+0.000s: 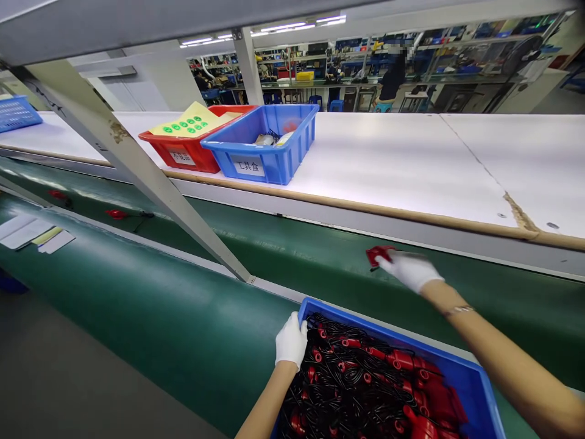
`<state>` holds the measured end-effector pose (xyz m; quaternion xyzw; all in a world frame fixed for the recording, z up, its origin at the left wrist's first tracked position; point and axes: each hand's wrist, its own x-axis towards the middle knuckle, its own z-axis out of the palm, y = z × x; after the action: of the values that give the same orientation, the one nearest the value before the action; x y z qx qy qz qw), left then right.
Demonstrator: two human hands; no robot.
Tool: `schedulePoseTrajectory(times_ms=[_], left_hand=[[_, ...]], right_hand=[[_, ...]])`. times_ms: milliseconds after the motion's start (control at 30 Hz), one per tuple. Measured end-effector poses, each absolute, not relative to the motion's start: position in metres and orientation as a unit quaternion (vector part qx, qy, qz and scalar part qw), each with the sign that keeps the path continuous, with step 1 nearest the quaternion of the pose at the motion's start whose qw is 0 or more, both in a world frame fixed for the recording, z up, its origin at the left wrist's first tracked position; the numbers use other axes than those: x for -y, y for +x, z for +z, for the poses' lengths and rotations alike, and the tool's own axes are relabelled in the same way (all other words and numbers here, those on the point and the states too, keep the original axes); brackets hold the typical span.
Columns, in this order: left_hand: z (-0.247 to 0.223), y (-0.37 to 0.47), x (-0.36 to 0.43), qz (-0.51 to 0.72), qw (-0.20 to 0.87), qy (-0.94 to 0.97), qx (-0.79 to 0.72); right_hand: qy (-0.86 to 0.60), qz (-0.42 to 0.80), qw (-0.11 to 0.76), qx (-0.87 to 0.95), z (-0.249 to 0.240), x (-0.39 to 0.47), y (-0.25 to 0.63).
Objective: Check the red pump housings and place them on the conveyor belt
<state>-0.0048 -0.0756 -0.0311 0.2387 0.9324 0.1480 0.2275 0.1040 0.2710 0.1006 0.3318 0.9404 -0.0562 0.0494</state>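
My left hand (291, 342), in a white glove, is closed on the upper left corner of a large blue bin (479, 390). Red parts with coiled black cables (351, 378) fill much of that bin. Beyond it, over the green conveyor belt (301, 244), my right hand (409, 270), also gloved and slightly blurred, has its fingertips on a small red part (378, 256).
A white shelf (365, 158) behind the belt carries a red bin (196, 149) with a yellow sheet and a blue bin (260, 152). A slanted metal post (150, 177) stands left. Papers (31, 231) and red parts (116, 214) lie farther left. A person (390, 82) is in the background.
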Motion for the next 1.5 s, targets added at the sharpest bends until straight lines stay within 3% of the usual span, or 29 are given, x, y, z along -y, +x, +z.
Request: schedulePoseTrajectory(times_ms=[167,400,533,667,833,1000,1267,1500], left_hand=[[-0.029,-0.005,0.076,0.151,0.227,0.24,-0.932],[-0.028,-0.009,0.074,0.129,0.23,0.237,-0.935],[-0.027,-0.01,0.073,0.114,0.237,0.235,-0.936],[-0.023,-0.009,0.072,0.109,0.24,0.237,-0.935],[-0.015,-0.007,0.069,0.115,0.234,0.233,-0.937],[-0.004,-0.001,0.066,0.142,0.226,0.22,-0.938],[0.036,0.054,0.069,0.319,0.189,0.259,-0.892],[0.054,0.186,0.058,0.46,0.437,0.351,-0.688]], right_hand=[[0.32,-0.132,0.196,-0.918,0.044,-0.206,-0.003],[0.289,-0.224,0.238,-0.9,0.004,-0.165,-0.043],[0.292,-0.236,0.187,-0.908,0.016,-0.185,0.019],[0.332,-0.217,0.125,-0.91,0.039,-0.2,0.146],[0.383,-0.197,0.171,-0.886,0.027,-0.139,0.294],[0.419,-0.153,0.194,-0.874,-0.016,-0.052,0.338],[0.398,-0.204,0.112,-0.888,-0.015,-0.052,0.357],[0.35,-0.308,-0.063,-0.882,0.062,-0.044,0.383]])
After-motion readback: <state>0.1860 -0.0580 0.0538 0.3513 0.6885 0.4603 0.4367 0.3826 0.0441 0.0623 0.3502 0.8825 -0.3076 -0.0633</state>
